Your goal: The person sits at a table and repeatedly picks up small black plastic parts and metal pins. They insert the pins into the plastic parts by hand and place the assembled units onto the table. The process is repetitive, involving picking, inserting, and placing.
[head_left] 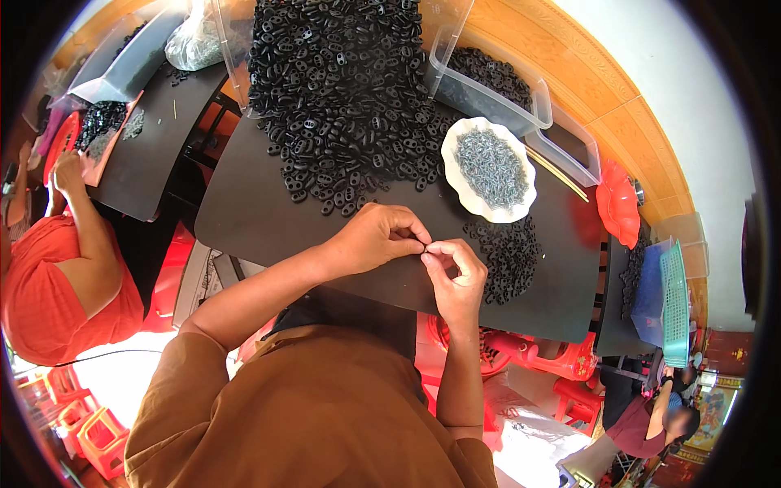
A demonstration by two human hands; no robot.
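Observation:
My left hand (381, 237) and my right hand (457, 275) meet over the near edge of the dark table, thumbs and fingers pinched together. Between the fingertips shows a little of a small black piece (425, 250); the fingers hide most of it. Just beyond my hands spreads a big heap of black oval plastic pieces (350, 106) with two holes each. To the right, a white scalloped dish (450, 156) holds many tiny silvery-grey bits (492, 169). Beside my right hand lies a smaller pile of small black parts (506, 256).
Behind the dish stand clear plastic bins (488, 104) and thin wooden sticks (557, 173). A red scalloped dish (618, 203) and a green basket (674, 305) are at right. Leftward, a person in red (69, 276) works at another table (154, 154); another person (643, 423) is at far right.

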